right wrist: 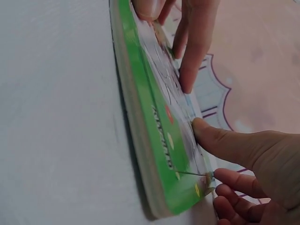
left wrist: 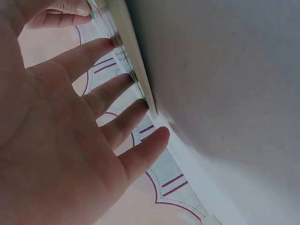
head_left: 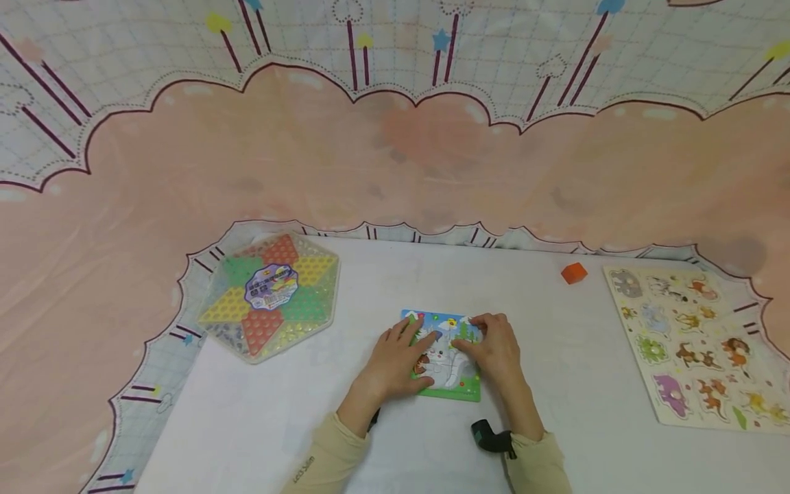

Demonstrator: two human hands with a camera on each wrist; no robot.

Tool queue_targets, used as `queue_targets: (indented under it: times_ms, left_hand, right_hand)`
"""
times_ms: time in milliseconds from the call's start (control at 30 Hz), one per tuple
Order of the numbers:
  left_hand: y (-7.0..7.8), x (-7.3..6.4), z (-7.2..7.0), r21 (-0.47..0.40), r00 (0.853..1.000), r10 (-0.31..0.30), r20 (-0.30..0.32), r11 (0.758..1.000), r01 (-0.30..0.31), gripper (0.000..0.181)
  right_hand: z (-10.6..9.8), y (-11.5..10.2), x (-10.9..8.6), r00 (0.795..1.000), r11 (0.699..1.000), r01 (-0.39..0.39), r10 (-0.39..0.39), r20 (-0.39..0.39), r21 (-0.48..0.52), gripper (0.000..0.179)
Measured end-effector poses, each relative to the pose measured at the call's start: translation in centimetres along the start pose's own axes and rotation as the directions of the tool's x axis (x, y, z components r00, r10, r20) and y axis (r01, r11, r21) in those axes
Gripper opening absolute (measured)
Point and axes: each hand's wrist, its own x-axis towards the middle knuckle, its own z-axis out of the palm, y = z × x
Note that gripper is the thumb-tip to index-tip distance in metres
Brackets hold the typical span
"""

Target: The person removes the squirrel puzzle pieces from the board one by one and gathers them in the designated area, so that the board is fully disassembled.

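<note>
A small jigsaw puzzle [head_left: 449,374] with a white cartoon animal and a green border lies on the white table in the head view. My left hand [head_left: 391,363] reaches over its left side, fingers spread and fairly straight, with fingertips at the picture in the left wrist view. At the upper right corner, my right hand [head_left: 498,350] holds the puzzle's edge region, thumb [right wrist: 211,136] on the picture and the other fingers bent at the side. The thick pale edge of the puzzle board [right wrist: 136,145] shows in the right wrist view.
On the left lies a hexagonal board [head_left: 315,336] with coloured triangles. An orange block [head_left: 574,273] sits toward the back right. A wooden animal peg puzzle [head_left: 636,343] occupies the right side. Patterned cloth [head_left: 345,158] hangs behind the table.
</note>
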Motion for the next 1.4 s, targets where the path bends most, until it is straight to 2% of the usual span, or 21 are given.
queue_targets:
  times_ms: [167, 600, 833, 1100, 1400]
  left_hand:
    - [0.30, 0.08, -0.04, 0.016, 1.000, -0.010, 0.005, 1.000, 0.010, 0.072]
    - [0.37, 0.06, -0.15, 0.026, 0.999, -0.034, 0.019, 0.999, 0.034, 0.073]
    - [0.30, 0.03, -0.09, 0.034, 1.000, -0.027, 0.012, 0.999, 0.027, 0.073]
    - [0.35, 0.06, -0.17, 0.024, 1.000, -0.025, 0.013, 0.999, 0.025, 0.073]
    - [0.42, 0.16, -0.23, 0.003, 0.999, -0.028, 0.028, 1.000, 0.028, 0.073]
  right_hand:
    - [-0.16, 0.27, 0.15, 1.000, 1.000, -0.017, 0.017, 0.003, 0.024, 0.051]
    - [-0.11, 0.12, 0.31, 1.000, 0.999, 0.002, -0.003, 0.008, 0.052, 0.052]
    - [-0.01, 0.09, 0.37, 1.000, 0.984, -0.001, -0.003, 0.025, 0.178, 0.050]
    - [-0.44, 0.32, 0.14, 0.996, 0.947, 0.088, -0.093, 0.001, 0.310, 0.031]
    - [-0.52, 0.44, 0.46, 0.995, 0.934, 0.097, -0.100, -0.008, 0.344, 0.029]
